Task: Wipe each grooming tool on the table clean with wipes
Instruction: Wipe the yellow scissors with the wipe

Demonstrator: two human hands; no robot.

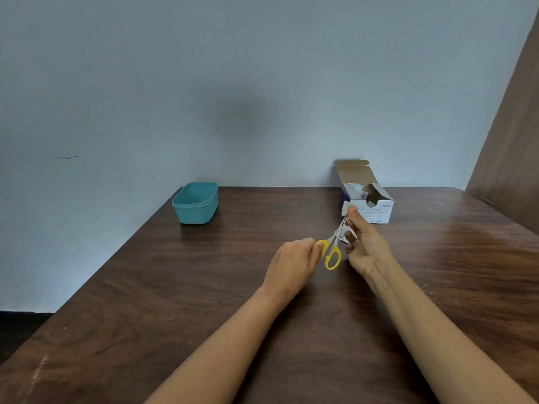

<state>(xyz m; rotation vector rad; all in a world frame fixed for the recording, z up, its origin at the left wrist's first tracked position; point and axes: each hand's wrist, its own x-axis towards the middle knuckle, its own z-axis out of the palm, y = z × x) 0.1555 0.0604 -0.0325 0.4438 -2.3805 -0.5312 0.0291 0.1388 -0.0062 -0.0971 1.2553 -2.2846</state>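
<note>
My left hand (293, 259) grips the yellow-handled scissors (332, 252); my right hand (366, 243) pinches a wipe (345, 207) round the blades.

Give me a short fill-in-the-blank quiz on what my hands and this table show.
The left hand holds the scissors by their ____ handles.
The right hand pinches a wipe round the scissors' ____.
The alcohol swab box stands with its lid ____.
The teal tub sits to the box's ____.
Missing words: yellow; blades; open; left.
</note>
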